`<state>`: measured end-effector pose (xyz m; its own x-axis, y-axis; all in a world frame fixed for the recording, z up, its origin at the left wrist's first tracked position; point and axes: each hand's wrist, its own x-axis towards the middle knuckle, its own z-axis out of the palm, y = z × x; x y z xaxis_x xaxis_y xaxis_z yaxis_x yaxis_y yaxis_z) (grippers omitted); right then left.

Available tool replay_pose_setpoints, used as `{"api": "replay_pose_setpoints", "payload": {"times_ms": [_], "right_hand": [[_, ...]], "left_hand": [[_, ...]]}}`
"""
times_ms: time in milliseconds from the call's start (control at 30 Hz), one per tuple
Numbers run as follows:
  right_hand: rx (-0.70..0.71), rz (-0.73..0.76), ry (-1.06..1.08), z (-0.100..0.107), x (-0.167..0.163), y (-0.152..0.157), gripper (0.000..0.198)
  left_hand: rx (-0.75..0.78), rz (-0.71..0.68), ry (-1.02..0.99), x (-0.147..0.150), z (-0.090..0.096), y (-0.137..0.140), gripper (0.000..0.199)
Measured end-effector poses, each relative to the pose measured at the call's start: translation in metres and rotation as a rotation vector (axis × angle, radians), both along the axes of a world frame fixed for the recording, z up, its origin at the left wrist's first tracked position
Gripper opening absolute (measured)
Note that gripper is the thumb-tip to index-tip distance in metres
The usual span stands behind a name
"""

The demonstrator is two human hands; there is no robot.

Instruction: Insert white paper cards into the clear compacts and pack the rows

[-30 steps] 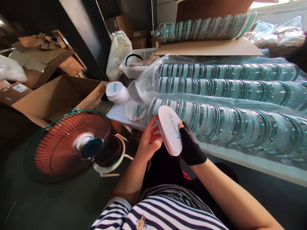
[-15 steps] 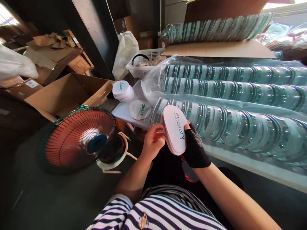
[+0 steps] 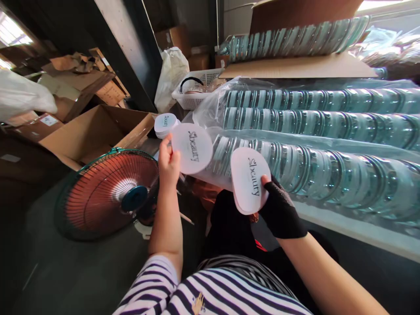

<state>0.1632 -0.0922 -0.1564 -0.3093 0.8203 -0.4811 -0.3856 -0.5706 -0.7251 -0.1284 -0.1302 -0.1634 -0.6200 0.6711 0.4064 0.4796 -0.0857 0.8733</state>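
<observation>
My left hand [image 3: 169,158] is bare and pinches the left edge of a round white card [image 3: 193,151] printed "beauty" with an ornate first letter. That card is over the left end of the table, hiding the cards lying there. My right hand [image 3: 278,203], in a black fingerless glove, grips a stack of rounded white cards [image 3: 250,179] with the same print, thumb on the top face. Behind the left-hand card, a small pile of like cards [image 3: 166,124] sits at the table corner.
Long nested rows of clear glass-like pieces [image 3: 321,170] in plastic film cover the table to the right. A white basket [image 3: 187,98] stands at the back. At left are an electric fan [image 3: 111,192] and an open cardboard box [image 3: 95,131].
My left hand has moved left and up, away from the stack, and now holds one card apart. My right hand with the stack has shifted slightly right.
</observation>
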Motion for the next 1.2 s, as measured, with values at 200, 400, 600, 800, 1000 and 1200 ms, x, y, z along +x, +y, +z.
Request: {"api": "replay_pose_setpoints", "payload": {"times_ms": [200,400,600,800,1000,1200], "right_hand": [[0.045,-0.035,-0.056,-0.003,0.023,0.007,0.04],[0.534,-0.09,-0.417,0.01,0.042,0.02,0.024],[1.465,0.605,-0.738,0.048,0.071,0.056,0.021],[1.39,0.52,-1.03,0.031,0.14,0.064,0.023],[1.162,0.054,-1.054,-0.026,0.18,0.029,0.031],[1.06,-0.088,-0.985,-0.036,0.174,0.015,0.047]], "left_hand": [[-0.691,0.246,0.123,-0.054,-0.054,0.051,0.042],[-0.288,0.256,0.324,0.013,-0.043,0.024,0.046],[0.177,-0.507,0.031,0.156,-0.021,-0.011,0.06],[0.094,-0.61,0.05,0.236,-0.049,0.008,0.026],[0.109,-0.635,0.142,0.279,-0.082,0.027,0.035],[0.066,-0.604,0.323,0.285,-0.09,0.025,0.058]]}}
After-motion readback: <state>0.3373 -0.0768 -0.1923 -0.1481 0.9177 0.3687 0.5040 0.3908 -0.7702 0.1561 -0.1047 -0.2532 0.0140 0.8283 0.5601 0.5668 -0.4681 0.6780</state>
